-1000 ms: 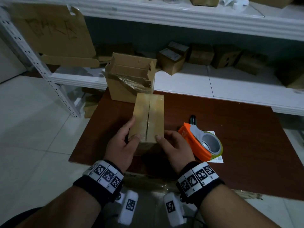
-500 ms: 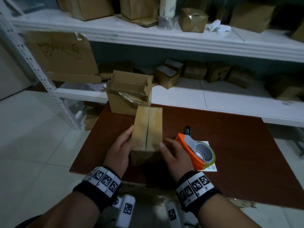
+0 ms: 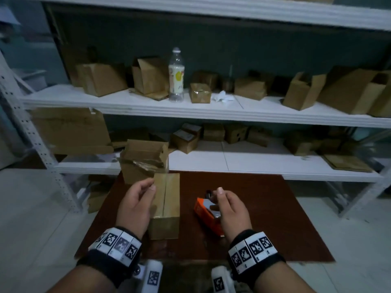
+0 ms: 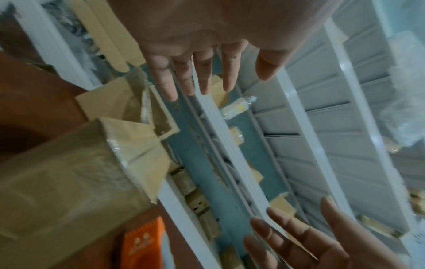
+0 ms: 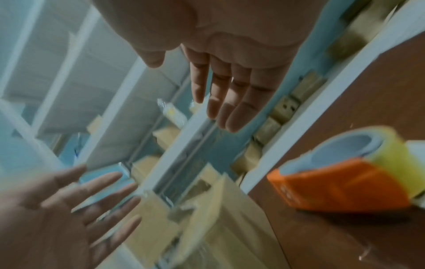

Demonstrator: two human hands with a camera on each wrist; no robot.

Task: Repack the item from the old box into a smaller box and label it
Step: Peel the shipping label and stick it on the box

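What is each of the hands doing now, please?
Left hand: open, holding nothing, beside the small box.
Right hand: open, holding nothing, above the tape dispenser.

On the table (image 3: 264,208): one closed box (image 3: 167,199), one open box (image 3: 143,159) at the far left corner, one orange tape dispenser (image 3: 206,216) holding one roll; two hands, left hand (image 3: 135,205), right hand (image 3: 230,210); middle shelf (image 3: 127,105): one plastic bottle (image 3: 176,75).

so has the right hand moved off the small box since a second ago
Yes. The right hand has left the small box and gone right, now above the tape dispenser, open and empty. The box stays put on the table.
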